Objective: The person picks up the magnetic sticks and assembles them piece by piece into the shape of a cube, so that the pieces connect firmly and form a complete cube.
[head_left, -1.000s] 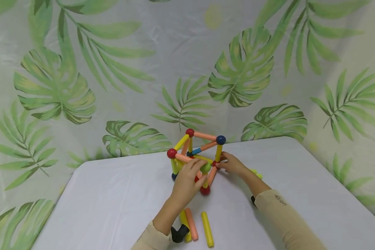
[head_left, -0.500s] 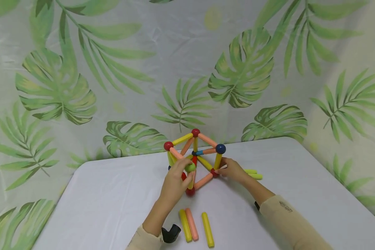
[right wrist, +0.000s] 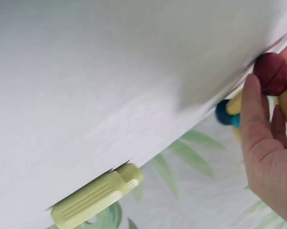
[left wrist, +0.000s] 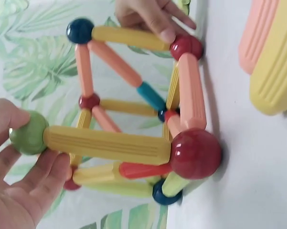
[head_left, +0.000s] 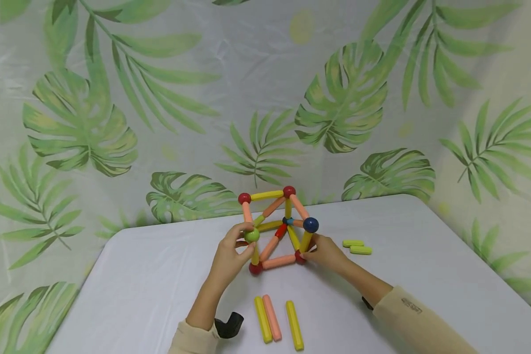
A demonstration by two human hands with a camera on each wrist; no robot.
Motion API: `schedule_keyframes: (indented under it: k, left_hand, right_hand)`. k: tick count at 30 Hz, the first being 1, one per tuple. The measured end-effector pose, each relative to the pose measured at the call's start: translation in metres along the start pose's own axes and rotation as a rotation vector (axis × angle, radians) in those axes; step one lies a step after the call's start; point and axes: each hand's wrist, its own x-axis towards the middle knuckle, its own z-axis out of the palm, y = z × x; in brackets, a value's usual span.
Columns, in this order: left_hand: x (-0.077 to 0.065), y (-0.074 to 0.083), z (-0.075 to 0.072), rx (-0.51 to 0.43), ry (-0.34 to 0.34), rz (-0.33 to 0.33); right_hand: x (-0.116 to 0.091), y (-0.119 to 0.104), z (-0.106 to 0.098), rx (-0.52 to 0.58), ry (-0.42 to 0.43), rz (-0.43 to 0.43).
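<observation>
A frame of magnetic sticks and balls stands on the white table in the head view, with a yellow top stick at its back. My left hand pinches the green ball at its front left upper corner. Below that ball an upright yellow stick runs down to a red ball. At the front right lower corner, my right hand grips another red ball and the foot of the yellow stick above it. A dark blue ball tops that stick. Inside, slanting sticks meet a small blue ball.
Nearer me lie a yellow stick, a pink stick beside it and another yellow stick. Two short yellow-green sticks lie right of my right hand. A leaf-patterned cloth hangs behind the table.
The whole frame has turned clockwise as seen from above. My left hand has moved left with the green ball; my right hand has come slightly nearer with its red ball.
</observation>
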Motion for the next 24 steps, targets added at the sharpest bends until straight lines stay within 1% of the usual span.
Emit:
schedule_keyframes:
  k: [2, 6, 7, 12, 14, 16, 18, 19, 21, 24]
  left_hand:
    - [0.0, 0.004, -0.005, -0.064, -0.019, -0.004]
    - [0.0, 0.017, -0.013, -0.167, -0.051, -0.015]
    - [0.0, 0.02, -0.015, -0.179, -0.055, -0.017]
    - [0.0, 0.021, -0.016, -0.191, -0.065, -0.049]
    - [-0.001, 0.02, -0.015, -0.196, -0.069, -0.063]
    - [-0.002, 0.02, -0.015, -0.199, -0.075, -0.069]
    - [-0.002, 0.02, -0.015, -0.196, -0.076, -0.073]
    - [-0.002, 0.02, -0.015, -0.195, -0.076, -0.074]
    - [-0.002, 0.02, -0.016, -0.187, -0.071, -0.074]
    - [-0.002, 0.019, -0.016, -0.178, -0.062, -0.084]
  right_hand:
    - [-0.008, -0.003, 0.001, -0.006, 0.008, -0.008]
    - [-0.02, -0.007, 0.004, 0.008, 0.013, 0.024]
    - [-0.022, -0.008, 0.005, 0.009, 0.013, 0.028]
    - [-0.027, -0.011, 0.002, 0.017, 0.025, 0.039]
    - [-0.034, -0.011, -0.002, 0.004, 0.038, 0.046]
    - [-0.045, -0.012, -0.006, -0.019, 0.031, 0.038]
    - [-0.058, -0.015, -0.007, -0.055, -0.026, 0.01]
    - [-0.064, -0.018, -0.006, -0.072, -0.078, -0.014]
    - [-0.076, -0.025, 0.0, -0.099, -0.208, -0.065]
    - [-0.089, -0.036, 0.012, -0.168, -0.418, -0.113]
